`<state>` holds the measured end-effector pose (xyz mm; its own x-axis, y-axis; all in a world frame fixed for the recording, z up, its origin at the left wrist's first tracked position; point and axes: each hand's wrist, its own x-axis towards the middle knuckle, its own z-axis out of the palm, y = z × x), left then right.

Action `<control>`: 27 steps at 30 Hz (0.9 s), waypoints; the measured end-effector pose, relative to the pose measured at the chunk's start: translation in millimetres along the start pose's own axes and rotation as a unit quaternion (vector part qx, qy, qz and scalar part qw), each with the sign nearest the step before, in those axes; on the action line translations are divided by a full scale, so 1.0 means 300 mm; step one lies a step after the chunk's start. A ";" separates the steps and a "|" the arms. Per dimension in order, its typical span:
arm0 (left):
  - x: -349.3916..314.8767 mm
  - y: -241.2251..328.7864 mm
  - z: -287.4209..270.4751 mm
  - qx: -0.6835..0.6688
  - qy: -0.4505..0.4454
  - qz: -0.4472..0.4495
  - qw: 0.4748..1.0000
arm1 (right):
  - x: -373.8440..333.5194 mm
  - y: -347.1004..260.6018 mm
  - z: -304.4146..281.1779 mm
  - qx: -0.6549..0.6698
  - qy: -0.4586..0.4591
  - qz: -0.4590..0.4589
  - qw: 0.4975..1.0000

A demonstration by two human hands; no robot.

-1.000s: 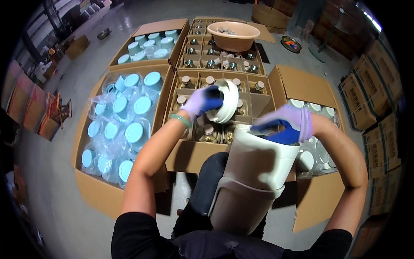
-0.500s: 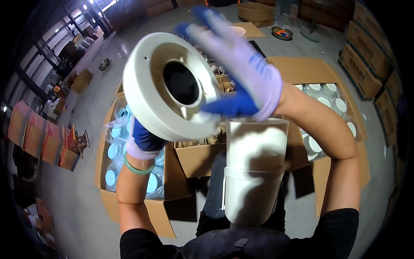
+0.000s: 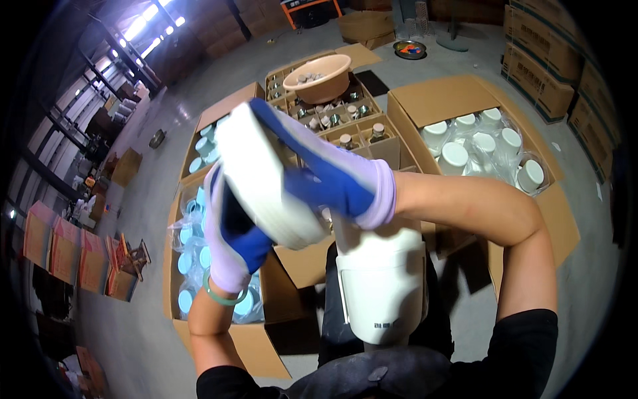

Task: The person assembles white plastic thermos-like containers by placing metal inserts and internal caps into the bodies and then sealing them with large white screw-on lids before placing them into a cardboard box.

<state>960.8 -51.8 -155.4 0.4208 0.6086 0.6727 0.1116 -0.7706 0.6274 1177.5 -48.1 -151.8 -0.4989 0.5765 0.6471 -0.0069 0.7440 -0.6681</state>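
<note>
Both hands wear blue-and-lilac gloves and are raised in front of me at the centre. A thick, round white plastic lid point(image 3: 259, 176), blurred by motion and tilted on edge, is between them. My left hand point(image 3: 232, 229) grips its lower left side, fingers closed behind it. My right hand point(image 3: 325, 169) is closed on the lid's right-hand face, with fingers reaching up to the top edge; its fingertips are partly hidden. Below, a tall white plastic canister point(image 3: 382, 279) with a side handle stands upright between my legs. The lid and my right hand cover its top.
An open carton point(image 3: 279, 342) of blue-capped bottles is at left; another carton point(image 3: 458, 93) with white-capped containers is at right. Between them, a divided carton point(image 3: 382, 149) holds small glass bottles, and a peach basin point(image 3: 332, 73) rests farther back. Stacked boxes point(image 3: 538, 83) line the right.
My right hand has come down from above onto the lid and closed on it. The lid has turned from facing me to nearly edge-on. The view has shifted, showing more of the cartons.
</note>
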 end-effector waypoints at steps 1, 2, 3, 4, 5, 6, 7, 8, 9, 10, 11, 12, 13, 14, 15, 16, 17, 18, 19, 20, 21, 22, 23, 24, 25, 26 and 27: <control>0.001 -0.005 -0.005 0.140 -0.014 0.106 0.984 | 0.004 -0.011 -0.013 0.245 0.010 0.135 0.960; 0.013 -0.002 -0.008 0.165 -0.033 0.099 0.981 | 0.015 -0.021 -0.031 0.353 0.020 0.200 0.914; 0.011 -0.004 -0.005 0.077 -0.006 0.016 0.997 | 0.030 -0.014 -0.020 0.361 0.028 0.219 0.906; 0.016 0.004 0.000 -0.012 0.023 -0.067 0.997 | 0.024 -0.025 0.008 0.290 0.060 0.175 0.939; 0.048 0.021 -0.032 0.095 -0.043 -0.059 0.993 | 0.018 -0.033 0.034 0.189 0.092 0.102 0.972; 0.042 0.015 -0.014 -0.012 -0.020 -0.107 0.994 | 0.007 -0.032 0.026 0.078 0.105 0.017 0.991; 0.040 0.007 0.002 -0.118 0.013 -0.148 0.982 | -0.003 -0.031 0.017 -0.036 0.115 -0.068 0.990; 0.044 0.014 0.015 -0.102 0.006 -0.122 0.987 | -0.011 -0.029 0.008 -0.149 0.120 -0.151 0.970; 0.053 0.030 0.020 -0.082 0.003 -0.091 0.992 | -0.002 -0.040 -0.009 -0.040 0.082 -0.113 0.989; 0.062 0.039 0.023 -0.062 -0.001 -0.060 0.996 | 0.004 -0.051 -0.027 0.077 0.054 -0.067 0.993; 0.075 0.015 0.022 0.162 -0.003 0.206 0.965 | 0.009 -0.063 -0.042 0.185 0.037 -0.016 0.982; 0.074 0.000 0.022 0.241 -0.030 0.166 0.956 | 0.006 -0.077 -0.046 0.257 0.006 0.047 0.965; 0.085 -0.005 0.026 0.204 -0.025 0.161 0.965 | 0.003 -0.089 -0.052 0.322 -0.014 0.111 0.940; 0.093 -0.005 0.031 0.167 -0.019 0.156 0.973 | -0.011 -0.030 -0.026 0.136 0.033 0.019 0.990; 0.101 0.022 0.038 0.028 -0.014 0.019 0.999 | -0.027 0.012 -0.023 -0.069 0.080 -0.076 0.991; 0.099 0.046 0.049 -0.114 -0.014 -0.125 0.985 | -0.034 0.013 -0.024 -0.266 0.123 -0.161 0.942; 0.128 0.070 0.073 -0.141 0.009 -0.174 0.975 | -0.055 0.001 -0.062 -0.267 0.091 -0.142 0.949; 0.130 0.064 0.077 -0.129 0.012 -0.155 0.979 | -0.045 -0.016 -0.062 -0.216 0.085 -0.105 0.967; 0.128 0.046 0.081 -0.118 0.014 -0.134 0.984 | -0.035 -0.027 -0.060 -0.163 0.079 -0.068 0.981; 0.123 0.021 0.086 -0.106 0.016 -0.114 0.988 | -0.030 -0.029 -0.061 -0.111 0.072 -0.030 0.991; 0.123 -0.022 0.063 0.097 0.011 0.090 0.991 | -0.034 0.031 -0.104 -0.225 0.084 -0.157 0.958; 0.160 -0.016 0.080 0.278 -0.018 0.249 0.928 | -0.033 0.025 -0.115 -0.103 0.102 -0.079 0.986; 0.181 -0.020 0.092 0.284 -0.040 0.245 0.926 | -0.025 0.018 -0.133 0.025 0.136 -0.012 0.990; 0.187 -0.039 0.100 0.286 -0.063 0.237 0.926 | -0.003 -0.076 -0.129 0.373 0.154 0.255 0.879; 0.202 -0.056 0.110 0.338 -0.056 0.281 0.897 | -0.007 -0.077 -0.140 0.227 0.190 0.160 0.942; 0.219 -0.067 0.126 0.332 -0.040 0.283 0.899 | -0.011 -0.067 -0.151 0.074 0.216 0.059 0.972; 0.233 -0.076 0.142 0.326 -0.029 0.282 0.902 | -0.018 -0.048 -0.159 -0.077 0.236 -0.041 0.968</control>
<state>1026.1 0.2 -139.4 0.6203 0.0893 0.7793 0.3631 -0.9133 -0.1844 1221.7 -45.8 -128.3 -0.0509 0.5759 0.8159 0.1179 0.8148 -0.5677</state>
